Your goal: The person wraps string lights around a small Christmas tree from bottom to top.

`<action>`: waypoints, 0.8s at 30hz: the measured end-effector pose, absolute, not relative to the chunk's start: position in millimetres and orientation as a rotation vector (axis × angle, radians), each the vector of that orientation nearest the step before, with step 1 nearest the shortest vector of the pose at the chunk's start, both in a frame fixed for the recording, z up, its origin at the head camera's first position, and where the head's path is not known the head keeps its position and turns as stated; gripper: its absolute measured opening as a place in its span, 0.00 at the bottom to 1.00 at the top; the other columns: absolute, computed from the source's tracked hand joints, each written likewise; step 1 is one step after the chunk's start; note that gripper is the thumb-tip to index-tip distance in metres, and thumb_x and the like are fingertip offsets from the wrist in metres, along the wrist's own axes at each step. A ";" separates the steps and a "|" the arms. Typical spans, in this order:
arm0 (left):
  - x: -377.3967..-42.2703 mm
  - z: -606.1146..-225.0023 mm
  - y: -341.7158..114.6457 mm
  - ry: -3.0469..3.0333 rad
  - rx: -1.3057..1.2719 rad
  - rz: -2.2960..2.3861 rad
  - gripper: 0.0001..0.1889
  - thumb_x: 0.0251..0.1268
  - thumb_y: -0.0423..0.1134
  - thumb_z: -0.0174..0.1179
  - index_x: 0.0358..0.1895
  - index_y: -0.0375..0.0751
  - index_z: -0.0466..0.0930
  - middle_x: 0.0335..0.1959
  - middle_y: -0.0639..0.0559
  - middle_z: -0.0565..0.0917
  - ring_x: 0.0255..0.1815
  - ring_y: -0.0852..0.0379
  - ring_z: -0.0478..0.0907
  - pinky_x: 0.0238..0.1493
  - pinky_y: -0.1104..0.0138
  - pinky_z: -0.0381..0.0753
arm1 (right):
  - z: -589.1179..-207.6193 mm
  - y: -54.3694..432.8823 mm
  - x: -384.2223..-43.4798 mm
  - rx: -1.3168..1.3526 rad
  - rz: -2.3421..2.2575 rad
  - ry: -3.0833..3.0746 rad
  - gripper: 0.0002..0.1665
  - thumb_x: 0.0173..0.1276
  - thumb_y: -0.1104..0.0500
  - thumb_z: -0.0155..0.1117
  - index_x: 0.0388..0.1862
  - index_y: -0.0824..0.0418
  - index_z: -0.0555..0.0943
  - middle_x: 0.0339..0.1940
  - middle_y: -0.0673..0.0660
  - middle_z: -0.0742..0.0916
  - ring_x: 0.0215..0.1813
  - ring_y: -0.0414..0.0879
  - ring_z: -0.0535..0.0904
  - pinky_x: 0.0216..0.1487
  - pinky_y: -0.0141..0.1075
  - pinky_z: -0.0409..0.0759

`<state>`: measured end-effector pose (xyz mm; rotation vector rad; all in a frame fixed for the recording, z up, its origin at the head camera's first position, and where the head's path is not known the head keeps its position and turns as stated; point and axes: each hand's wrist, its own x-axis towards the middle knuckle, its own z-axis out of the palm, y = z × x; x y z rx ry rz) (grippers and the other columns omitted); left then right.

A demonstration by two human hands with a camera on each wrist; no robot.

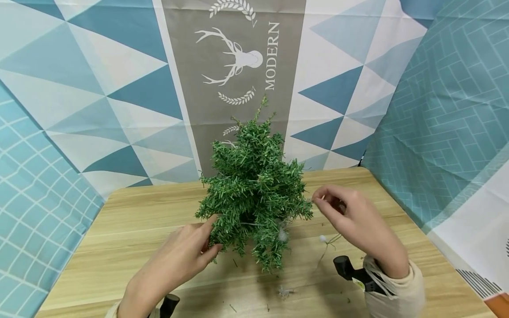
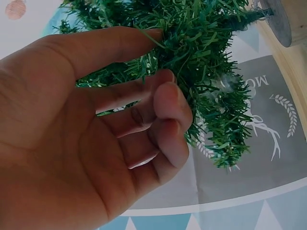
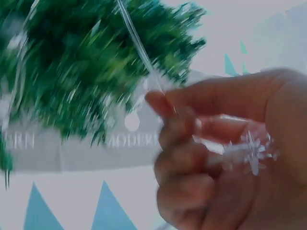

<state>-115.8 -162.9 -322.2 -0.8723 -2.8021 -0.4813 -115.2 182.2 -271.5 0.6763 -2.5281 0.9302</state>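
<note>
A small green artificial Christmas tree (image 1: 254, 185) stands mid-table. My left hand (image 1: 180, 249) is at its lower left branches, thumb and curled fingers around a branch (image 2: 192, 52). To the tree's right, my right hand (image 1: 350, 216) pinches the clear wire of a string light (image 3: 136, 40) between thumb and forefinger. The wire runs from the fingertips up across the branches, blurred in the right wrist view. A clear snowflake piece (image 3: 254, 153) of the string hangs by the palm. Beneath the right hand, a length of wire with a white bulb-like piece (image 1: 323, 239) shows.
Another clear snowflake piece (image 1: 284, 291) is near the front of the wooden table (image 1: 139, 221), with several green needle bits scattered about. In the left wrist view, the tree's round base (image 2: 280, 24) shows at upper right. Patterned cloths (image 1: 135, 88) hang behind and on both sides.
</note>
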 end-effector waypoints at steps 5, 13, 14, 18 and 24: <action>-115.3 -324.1 -162.2 -2.813 -0.874 -0.468 0.32 0.63 0.40 0.67 0.69 0.33 0.69 0.14 0.66 0.63 0.12 0.71 0.56 0.15 0.74 0.61 | -275.1 185.2 -127.9 0.523 0.846 -2.553 0.08 0.75 0.58 0.59 0.37 0.55 0.84 0.21 0.45 0.78 0.22 0.40 0.70 0.26 0.33 0.70; -118.3 -326.4 -159.9 -2.798 -0.827 -0.424 0.07 0.61 0.37 0.68 0.40 0.40 0.81 0.16 0.63 0.65 0.14 0.69 0.58 0.15 0.73 0.62 | -283.8 200.8 -141.7 0.725 1.128 -2.471 0.06 0.71 0.65 0.65 0.40 0.54 0.83 0.31 0.48 0.82 0.31 0.42 0.75 0.32 0.31 0.75; -119.2 -326.9 -159.0 -2.801 -0.797 -0.405 0.06 0.61 0.36 0.67 0.32 0.43 0.78 0.17 0.63 0.65 0.14 0.67 0.59 0.15 0.73 0.62 | -284.6 202.8 -142.7 0.746 1.145 -2.463 0.07 0.70 0.66 0.65 0.41 0.54 0.83 0.33 0.49 0.82 0.32 0.42 0.75 0.34 0.31 0.75; -122.0 -331.0 -156.4 -2.783 -0.679 -0.309 0.14 0.59 0.31 0.65 0.23 0.48 0.69 0.18 0.59 0.66 0.14 0.63 0.59 0.13 0.72 0.59 | -287.8 206.7 -147.4 0.742 1.093 -2.436 0.11 0.67 0.71 0.65 0.41 0.56 0.83 0.39 0.49 0.84 0.38 0.41 0.78 0.42 0.28 0.78; -129.0 -336.5 -155.5 -2.667 -0.629 -0.222 0.11 0.55 0.26 0.62 0.24 0.45 0.72 0.17 0.59 0.66 0.14 0.63 0.58 0.13 0.72 0.60 | -292.4 205.1 -155.2 0.593 0.890 -2.333 0.12 0.63 0.73 0.68 0.40 0.59 0.84 0.39 0.50 0.87 0.42 0.41 0.81 0.45 0.28 0.78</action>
